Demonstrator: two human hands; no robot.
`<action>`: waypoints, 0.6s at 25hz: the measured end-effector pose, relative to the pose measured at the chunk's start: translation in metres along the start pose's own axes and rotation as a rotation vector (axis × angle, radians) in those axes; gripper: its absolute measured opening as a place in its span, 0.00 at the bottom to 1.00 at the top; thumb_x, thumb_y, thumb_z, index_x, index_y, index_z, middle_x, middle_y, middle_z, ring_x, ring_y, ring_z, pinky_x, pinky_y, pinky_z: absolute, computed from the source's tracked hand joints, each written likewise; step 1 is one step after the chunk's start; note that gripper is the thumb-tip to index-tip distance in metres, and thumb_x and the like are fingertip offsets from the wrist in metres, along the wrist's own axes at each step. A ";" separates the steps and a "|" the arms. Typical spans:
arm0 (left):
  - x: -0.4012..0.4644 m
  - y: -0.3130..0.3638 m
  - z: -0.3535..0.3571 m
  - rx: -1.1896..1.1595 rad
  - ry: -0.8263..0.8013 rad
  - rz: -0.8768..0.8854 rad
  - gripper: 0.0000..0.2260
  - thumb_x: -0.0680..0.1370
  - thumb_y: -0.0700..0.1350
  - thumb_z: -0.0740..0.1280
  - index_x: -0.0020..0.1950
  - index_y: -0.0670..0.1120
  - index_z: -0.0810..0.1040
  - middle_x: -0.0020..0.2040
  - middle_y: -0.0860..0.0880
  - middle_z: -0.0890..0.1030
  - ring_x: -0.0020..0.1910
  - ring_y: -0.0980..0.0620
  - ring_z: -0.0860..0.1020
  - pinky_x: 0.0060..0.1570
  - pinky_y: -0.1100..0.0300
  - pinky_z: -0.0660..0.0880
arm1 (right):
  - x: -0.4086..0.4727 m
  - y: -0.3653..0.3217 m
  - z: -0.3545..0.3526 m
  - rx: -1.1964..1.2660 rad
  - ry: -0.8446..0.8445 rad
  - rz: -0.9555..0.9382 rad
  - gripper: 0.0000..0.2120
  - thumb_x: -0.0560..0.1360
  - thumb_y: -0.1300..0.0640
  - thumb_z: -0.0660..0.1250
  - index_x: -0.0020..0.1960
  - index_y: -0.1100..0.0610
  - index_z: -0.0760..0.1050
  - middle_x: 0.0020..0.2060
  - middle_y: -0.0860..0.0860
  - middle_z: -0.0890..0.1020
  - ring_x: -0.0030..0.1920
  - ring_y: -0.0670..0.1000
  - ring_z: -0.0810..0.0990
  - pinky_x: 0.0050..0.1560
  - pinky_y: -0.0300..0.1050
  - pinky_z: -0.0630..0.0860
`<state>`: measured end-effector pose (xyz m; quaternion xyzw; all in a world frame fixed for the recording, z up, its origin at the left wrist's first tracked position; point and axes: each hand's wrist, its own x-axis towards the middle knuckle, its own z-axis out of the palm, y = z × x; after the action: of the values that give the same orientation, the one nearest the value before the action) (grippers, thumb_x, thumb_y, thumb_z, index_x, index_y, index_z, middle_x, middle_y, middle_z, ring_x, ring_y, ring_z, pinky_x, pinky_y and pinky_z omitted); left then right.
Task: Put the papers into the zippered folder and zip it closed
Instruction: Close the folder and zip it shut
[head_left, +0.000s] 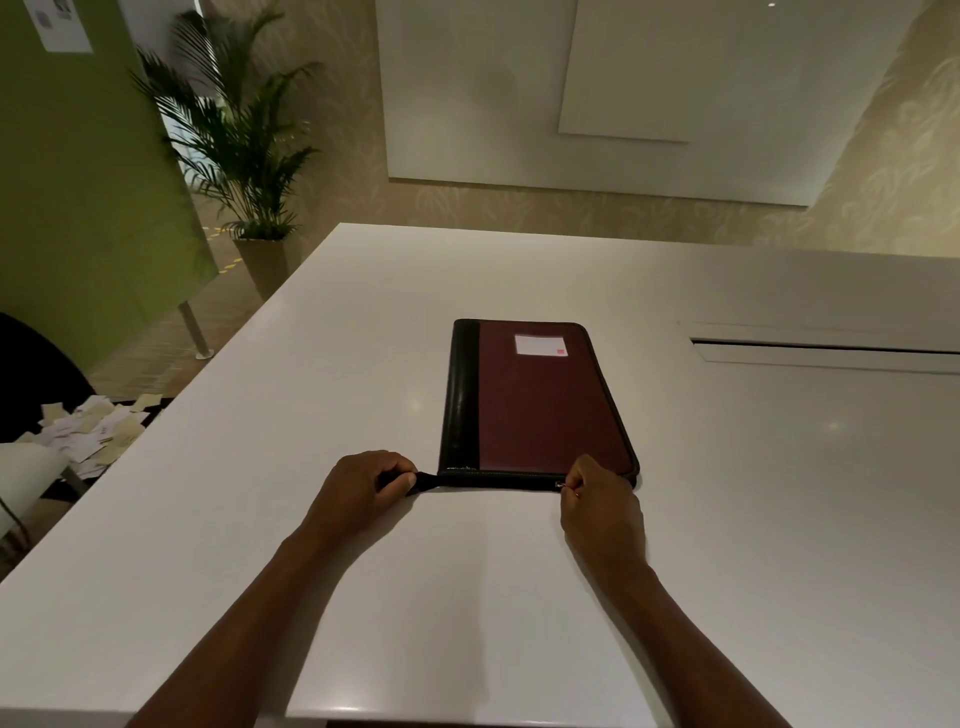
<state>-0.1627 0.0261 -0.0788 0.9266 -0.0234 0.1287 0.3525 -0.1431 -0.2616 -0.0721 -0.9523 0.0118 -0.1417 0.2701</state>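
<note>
Fingers of my left hand (363, 488) pinched the black zipper tail (427, 480) of the flat maroon leather folder (535, 402) on the white counter (311, 364); my right hand (600, 501) pinched its small metal pull (560, 485).

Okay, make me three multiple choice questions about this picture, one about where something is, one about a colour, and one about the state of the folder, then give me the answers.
1. Where does the potted palm stand?
A. On the table
B. On the floor beyond the table's far left corner
C. Beside the right hand

2. What colour is the main cover panel of the zippered folder?
A. Dark red
B. Bright blue
C. Yellow

3. What state is the folder in?
A. Lying open with pages spread
B. Standing on edge
C. Lying flat with its cover closed

Answers:
1. B, its pot sits on the floor past the white table.
2. A, the panel is dark red beside a black spine strip.
3. C, the cover lies flat while the left hand pinches the black tab at the near corner and the right hand has its grip at the zipper pull.
</note>
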 end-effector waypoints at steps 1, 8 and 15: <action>0.000 0.000 0.000 0.001 0.001 -0.005 0.06 0.73 0.48 0.66 0.40 0.57 0.81 0.36 0.59 0.82 0.36 0.58 0.79 0.32 0.63 0.72 | 0.002 0.006 -0.003 -0.006 0.007 0.003 0.09 0.74 0.63 0.60 0.37 0.54 0.66 0.28 0.47 0.72 0.28 0.48 0.73 0.26 0.45 0.72; 0.001 0.002 0.006 0.055 0.046 -0.048 0.05 0.73 0.49 0.66 0.43 0.57 0.81 0.37 0.60 0.82 0.36 0.59 0.79 0.33 0.59 0.75 | 0.016 0.050 -0.027 -0.015 0.026 0.026 0.09 0.73 0.65 0.60 0.36 0.55 0.67 0.28 0.48 0.74 0.27 0.47 0.71 0.24 0.40 0.64; 0.006 0.012 0.012 0.130 0.034 -0.168 0.09 0.73 0.47 0.65 0.36 0.61 0.79 0.35 0.60 0.82 0.37 0.59 0.79 0.36 0.60 0.74 | 0.036 0.078 -0.044 0.032 -0.009 -0.002 0.07 0.72 0.65 0.62 0.37 0.55 0.70 0.29 0.50 0.75 0.29 0.52 0.75 0.27 0.44 0.68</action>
<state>-0.1562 0.0097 -0.0778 0.9439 0.0689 0.1155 0.3017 -0.1170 -0.3547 -0.0673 -0.9485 0.0072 -0.1379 0.2851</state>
